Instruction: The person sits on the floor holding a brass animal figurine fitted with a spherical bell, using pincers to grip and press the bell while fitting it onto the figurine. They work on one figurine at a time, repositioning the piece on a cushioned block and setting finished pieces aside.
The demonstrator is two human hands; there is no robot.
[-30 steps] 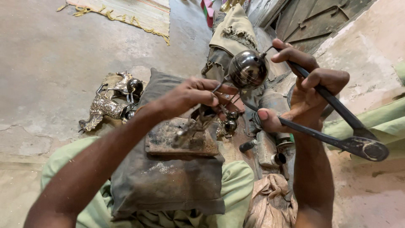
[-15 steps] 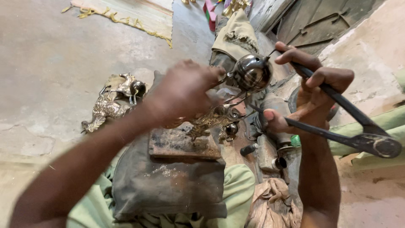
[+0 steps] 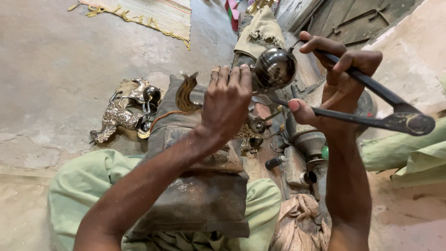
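Observation:
My left hand is closed around a small metal figurine, whose curved brass tail sticks out to the left of my fingers; most of it is hidden behind the hand. A dark, shiny metal ball sits just right of my fingertips, on the figurine's end. My right hand grips the handles of large black pliers, held up beside the ball. Under my hands a dark worn cushion with a block on it lies across my lap.
Finished silver horse figurines with a dark ball lie on the concrete floor at left. Metal parts and small bottles crowd the floor between my knees. A fringed mat lies far back, a wall stands at right.
My left hand has turned the figurine, so the back of the hand faces me and the brass tail points up and left. The right hand and pliers rose slightly.

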